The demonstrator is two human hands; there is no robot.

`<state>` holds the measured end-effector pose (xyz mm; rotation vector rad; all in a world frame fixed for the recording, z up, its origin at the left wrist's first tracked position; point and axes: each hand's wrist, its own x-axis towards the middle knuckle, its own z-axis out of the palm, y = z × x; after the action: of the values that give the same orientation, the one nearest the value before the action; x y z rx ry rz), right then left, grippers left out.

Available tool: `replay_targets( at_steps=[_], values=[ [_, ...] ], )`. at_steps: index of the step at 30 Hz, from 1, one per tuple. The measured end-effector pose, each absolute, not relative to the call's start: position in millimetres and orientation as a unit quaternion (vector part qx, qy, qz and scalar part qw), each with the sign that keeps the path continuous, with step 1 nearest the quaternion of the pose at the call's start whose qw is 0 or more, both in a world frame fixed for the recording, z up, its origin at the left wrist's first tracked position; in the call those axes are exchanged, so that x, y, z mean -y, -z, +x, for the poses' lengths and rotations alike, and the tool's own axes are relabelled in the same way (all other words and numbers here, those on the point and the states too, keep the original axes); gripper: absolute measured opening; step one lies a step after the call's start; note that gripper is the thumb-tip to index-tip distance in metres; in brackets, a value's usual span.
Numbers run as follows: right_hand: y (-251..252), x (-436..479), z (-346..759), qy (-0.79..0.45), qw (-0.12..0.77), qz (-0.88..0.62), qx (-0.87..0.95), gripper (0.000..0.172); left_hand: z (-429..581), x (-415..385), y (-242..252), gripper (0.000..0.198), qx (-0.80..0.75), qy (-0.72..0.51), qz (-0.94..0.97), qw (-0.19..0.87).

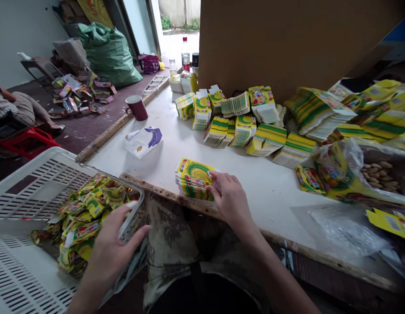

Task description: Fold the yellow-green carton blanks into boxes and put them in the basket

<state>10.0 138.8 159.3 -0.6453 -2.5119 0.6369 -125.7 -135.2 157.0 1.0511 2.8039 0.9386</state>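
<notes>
- Left hand (112, 248): I have it over the near side of the white perforated basket (22, 266), thumb and fingers spread apart, nothing between them.
- Right hand (231, 200): I have its thumb and forefinger at the right end of the carton stack; I cannot tell whether they clamp it.
- Carton stack (194, 179): yellow-and-green printed cartons, fanned slightly, lying on the white tabletop (179, 141) near its wooden front edge.
- Small yellow-and-green packets (94, 205): a loose heap inside the basket.
- Carton bundles (266, 139): lined up along the back of the tabletop, well apart from my hands.
- Maroon mug (137, 109): upright, by the left edge.
- White-and-purple packet (144, 141): between mug and carton stack.
</notes>
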Motion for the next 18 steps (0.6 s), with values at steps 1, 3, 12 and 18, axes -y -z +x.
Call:
replay_targets(
  at_steps=[1, 3, 12, 18],
  values=[
    [-157.6, -139.5, 7.6, -0.234, 0.224, -0.233, 0.917, 0.031, -116.7, 127.8, -153.4, 0.048, -0.874, -0.321, 0.363, 0.038],
    [-157.4, -139.8, 3.7, -0.242, 0.213, -0.232, 0.918, 0.030, -99.3, 111.3, -148.5, 0.037, -0.839, -0.344, 0.405, 0.112],
    [-175.6, -114.3, 17.2, -0.386, 0.291, -0.221, 0.847, 0.027, -59.5, 55.5, -143.2, 0.071, -0.614, -0.614, 0.273, 0.415],
    [-160.3, -56.0, 38.0, -0.669, 0.173, -0.134, 0.710, 0.033, -47.1, 24.0, -160.8, 0.078, -0.428, -0.864, 0.109, 0.240]
  ],
)
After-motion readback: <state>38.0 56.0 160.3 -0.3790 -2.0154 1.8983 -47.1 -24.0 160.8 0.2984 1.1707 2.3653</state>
